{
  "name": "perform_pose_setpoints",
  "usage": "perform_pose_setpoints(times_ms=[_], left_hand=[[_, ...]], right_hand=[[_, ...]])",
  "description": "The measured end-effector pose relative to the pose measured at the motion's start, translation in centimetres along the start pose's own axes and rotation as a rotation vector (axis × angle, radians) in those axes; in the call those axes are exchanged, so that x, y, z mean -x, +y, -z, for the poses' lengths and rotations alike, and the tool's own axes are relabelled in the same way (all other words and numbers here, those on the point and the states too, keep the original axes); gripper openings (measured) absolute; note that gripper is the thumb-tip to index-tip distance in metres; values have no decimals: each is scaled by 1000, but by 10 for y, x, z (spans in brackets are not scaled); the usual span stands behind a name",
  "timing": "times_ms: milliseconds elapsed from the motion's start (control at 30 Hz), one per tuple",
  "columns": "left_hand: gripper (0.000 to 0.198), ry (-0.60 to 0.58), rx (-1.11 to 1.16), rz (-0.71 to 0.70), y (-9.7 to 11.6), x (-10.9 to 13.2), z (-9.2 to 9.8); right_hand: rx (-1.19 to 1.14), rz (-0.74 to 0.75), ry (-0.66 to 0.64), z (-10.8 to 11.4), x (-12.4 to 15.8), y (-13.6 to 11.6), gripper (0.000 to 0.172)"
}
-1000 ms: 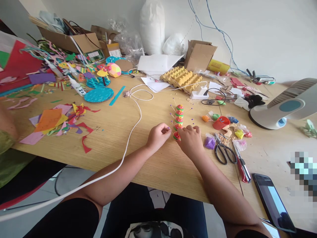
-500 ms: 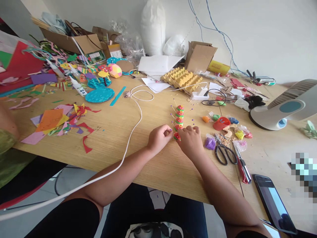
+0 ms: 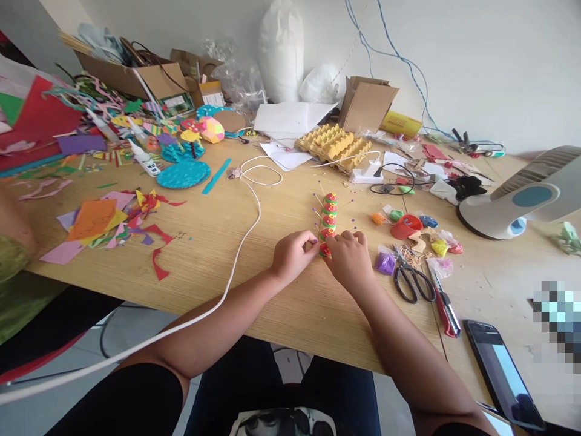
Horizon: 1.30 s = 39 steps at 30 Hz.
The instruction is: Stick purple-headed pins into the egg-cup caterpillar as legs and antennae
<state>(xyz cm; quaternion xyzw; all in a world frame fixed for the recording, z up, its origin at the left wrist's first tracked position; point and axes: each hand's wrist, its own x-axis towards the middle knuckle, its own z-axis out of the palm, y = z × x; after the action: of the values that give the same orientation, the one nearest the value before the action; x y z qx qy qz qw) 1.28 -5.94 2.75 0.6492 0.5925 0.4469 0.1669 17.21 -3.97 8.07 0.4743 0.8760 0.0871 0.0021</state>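
A small craft caterpillar (image 3: 328, 219) of red and green round segments, with thin pins sticking out of it, lies on the wooden table (image 3: 290, 303). My left hand (image 3: 293, 257) is closed in a pinch at the near end of the caterpillar, on a pin with a purple head. My right hand (image 3: 348, 260) is curled over the nearest segment and holds it from the right. What lies under my right palm is hidden.
Black scissors (image 3: 411, 281), a red-handled knife (image 3: 445, 306), purple clay (image 3: 385, 261) and other clay bits lie right of my hands. A phone (image 3: 502, 370) sits near the front right edge, a fan (image 3: 521, 200) behind it. A white cable (image 3: 236, 260), paper scraps (image 3: 104, 221) and an egg tray (image 3: 334, 144) are left and behind.
My left hand has crept a little to the right, closer to the caterpillar's near end. My right hand has stayed in place on it.
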Motion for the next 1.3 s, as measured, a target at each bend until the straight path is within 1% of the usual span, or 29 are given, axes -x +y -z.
perform_pose_setpoints(times_ms=[267,400,533,1000,1300], left_hand=[[11,0,-1,-8,1,0,0],[9,23,89,46,-4,-2,-2],[8,56,170,103,-11,-4,-3],[9,23,197,133,-13,-4,-6],[9,14,199,122,-12,-4,-7]], right_hand=[[-2,0,-14,1,0,0,12],[-8,-9,-31,2,0,0,12],[-9,-9,-15,1,0,0,10],[-18,-4,-11,0,0,1,10],[-11,-9,-24,0,-1,0,11]])
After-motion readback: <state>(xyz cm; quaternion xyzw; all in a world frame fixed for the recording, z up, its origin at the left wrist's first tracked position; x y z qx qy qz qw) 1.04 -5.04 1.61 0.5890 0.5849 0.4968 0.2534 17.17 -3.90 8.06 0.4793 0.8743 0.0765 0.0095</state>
